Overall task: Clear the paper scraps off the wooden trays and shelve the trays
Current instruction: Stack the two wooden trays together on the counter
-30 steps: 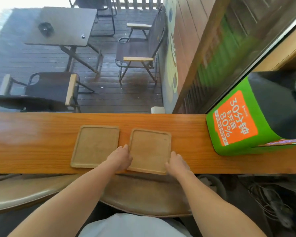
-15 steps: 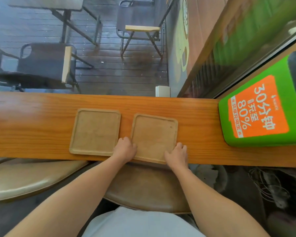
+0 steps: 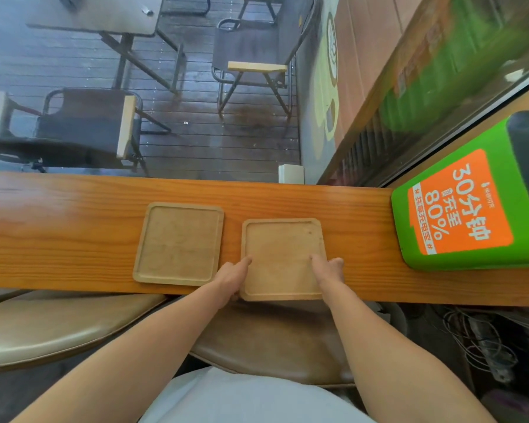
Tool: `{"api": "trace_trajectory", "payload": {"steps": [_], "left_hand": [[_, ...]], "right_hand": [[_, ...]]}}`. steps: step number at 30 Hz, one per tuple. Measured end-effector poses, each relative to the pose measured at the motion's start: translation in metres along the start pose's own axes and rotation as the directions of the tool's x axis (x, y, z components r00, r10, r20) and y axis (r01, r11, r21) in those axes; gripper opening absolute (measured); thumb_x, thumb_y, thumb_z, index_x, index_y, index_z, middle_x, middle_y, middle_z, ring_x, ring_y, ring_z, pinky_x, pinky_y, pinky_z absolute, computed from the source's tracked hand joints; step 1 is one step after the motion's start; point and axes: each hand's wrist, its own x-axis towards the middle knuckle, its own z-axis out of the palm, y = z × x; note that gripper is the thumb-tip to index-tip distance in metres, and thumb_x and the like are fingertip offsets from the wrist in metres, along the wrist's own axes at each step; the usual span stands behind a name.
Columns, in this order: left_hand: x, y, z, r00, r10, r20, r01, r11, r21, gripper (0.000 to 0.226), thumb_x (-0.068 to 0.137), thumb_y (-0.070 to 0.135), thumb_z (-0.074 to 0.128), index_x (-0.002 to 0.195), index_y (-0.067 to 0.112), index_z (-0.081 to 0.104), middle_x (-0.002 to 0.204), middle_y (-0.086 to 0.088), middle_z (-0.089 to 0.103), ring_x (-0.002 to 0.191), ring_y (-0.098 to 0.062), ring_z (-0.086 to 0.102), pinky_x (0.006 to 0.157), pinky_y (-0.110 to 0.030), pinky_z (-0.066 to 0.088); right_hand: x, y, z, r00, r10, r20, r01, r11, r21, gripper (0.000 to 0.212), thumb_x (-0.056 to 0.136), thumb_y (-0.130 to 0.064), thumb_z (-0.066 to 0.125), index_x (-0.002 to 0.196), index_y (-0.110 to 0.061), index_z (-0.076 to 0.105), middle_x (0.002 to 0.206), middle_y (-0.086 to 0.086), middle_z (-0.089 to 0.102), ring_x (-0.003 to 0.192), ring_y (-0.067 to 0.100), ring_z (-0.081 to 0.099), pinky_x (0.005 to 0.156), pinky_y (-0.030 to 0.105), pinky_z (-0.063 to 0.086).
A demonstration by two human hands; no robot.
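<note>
While gripped, tray (image 3: pixel 283 257) between fingers (image 3: pixel 318 261).

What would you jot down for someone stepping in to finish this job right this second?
Left hand: gripping the near left edge of the right tray, thumb on top.
Right hand: gripping the same tray's near right edge.
Right tray: near edge overhangs the wooden counter toward the person.
Left tray: flat on the counter beside it, untouched, a small gap between the two.
Done: both trays look free of paper scraps.
Left: lift the right tray, probably stack it with the left one, and shelve both. No shelf is in view.
</note>
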Motion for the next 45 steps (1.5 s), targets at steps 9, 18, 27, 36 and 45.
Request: {"api": "trace_trajectory", "payload": {"steps": [9, 18, 27, 36, 45], "left_hand": [[0.006, -0.005, -0.032, 0.991, 0.132, 0.018, -0.133, 0.991, 0.027, 0.059, 0.096, 0.042, 0.052, 0.143, 0.009, 0.039, 0.139, -0.013, 0.051, 0.125, -0.031, 0.049, 0.105, -0.048, 0.041], [0.002, 0.004, -0.123, 0.987, 0.148, 0.059, -0.14, 0.984, -0.111, 0.048, 0.098, 0.04, 0.05, 0.136, 0.012, 0.045, 0.123, -0.011, 0.058, 0.106, -0.03, 0.059, 0.084, -0.047, 0.055], [0.022, -0.007, -0.23, 0.983, 0.171, 0.062, -0.161, 0.977, -0.143, 0.041, 0.099, 0.041, 0.048, 0.131, 0.015, 0.047, 0.117, -0.009, 0.061, 0.102, -0.029, 0.06, 0.085, -0.048, 0.054], [0.042, -0.027, -0.241, 0.99, 0.118, 0.08, -0.127, 0.985, 0.115, 0.055, 0.095, 0.045, 0.053, 0.137, 0.012, 0.044, 0.124, -0.01, 0.058, 0.106, -0.029, 0.059, 0.087, -0.047, 0.055], [0.053, -0.039, -0.232, 0.966, 0.216, -0.139, -0.16, 0.929, 0.334, 0.053, 0.096, 0.038, 0.054, 0.135, 0.008, 0.036, 0.133, -0.018, 0.051, 0.114, -0.035, 0.055, 0.085, -0.041, 0.049]], "right_hand": [[-0.027, 0.008, 0.037, 0.997, 0.041, 0.063, -0.04, 0.999, -0.015, 0.054, 0.089, -0.043, 0.056, 0.132, -0.014, 0.042, 0.11, 0.006, 0.05, 0.093, 0.027, 0.05, 0.082, 0.038, 0.043], [-0.069, -0.038, 0.095, 0.986, 0.059, 0.154, -0.053, 0.998, -0.043, 0.067, 0.093, -0.041, 0.056, 0.147, -0.009, 0.033, 0.146, 0.011, 0.042, 0.128, 0.035, 0.043, 0.095, 0.044, 0.036], [-0.105, -0.07, 0.19, 0.982, 0.015, 0.187, -0.002, 0.998, -0.07, 0.074, 0.09, -0.038, 0.062, 0.149, -0.007, 0.03, 0.144, 0.013, 0.045, 0.115, 0.032, 0.049, 0.086, 0.041, 0.041], [-0.104, -0.063, 0.203, 0.984, 0.053, 0.171, -0.026, 0.988, -0.153, 0.061, 0.093, -0.031, 0.059, 0.144, -0.007, 0.038, 0.141, 0.013, 0.048, 0.107, 0.03, 0.048, 0.081, 0.038, 0.037], [-0.101, -0.045, 0.214, 0.982, 0.036, 0.188, -0.016, 0.994, -0.108, 0.075, 0.084, -0.037, 0.062, 0.15, -0.015, 0.034, 0.15, 0.007, 0.04, 0.131, 0.032, 0.041, 0.098, 0.043, 0.039]]}}
